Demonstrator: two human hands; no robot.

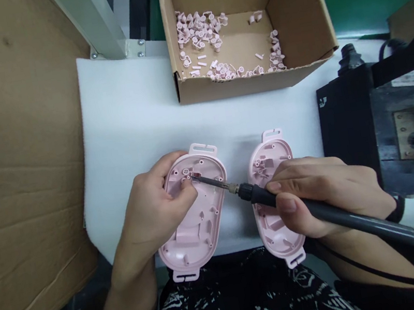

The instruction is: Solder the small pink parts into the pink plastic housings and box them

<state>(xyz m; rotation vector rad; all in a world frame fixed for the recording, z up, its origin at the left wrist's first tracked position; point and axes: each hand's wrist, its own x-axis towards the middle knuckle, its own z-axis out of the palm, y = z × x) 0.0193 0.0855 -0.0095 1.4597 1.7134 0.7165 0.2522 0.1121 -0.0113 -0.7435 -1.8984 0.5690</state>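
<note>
My left hand [158, 204] grips the left edge of a pink oval plastic shell [200, 213] that lies open side up, with a fingertip pressed inside near its top. My right hand [323, 191] is closed like a pen grip around a dark soldering iron [318, 210]. The iron's metal tip [197, 176] touches a spot inside the top of that shell, right beside my left fingertip. A second pink shell [267, 166] lies to the right, partly hidden under my right hand.
An open cardboard box [298, 14] with several small pink plastic parts [199, 33] stands at the back. A black machine [386, 121] sits at the right. White foam padding [126, 120] covers the bench. A large cardboard sheet [14, 154] stands at the left.
</note>
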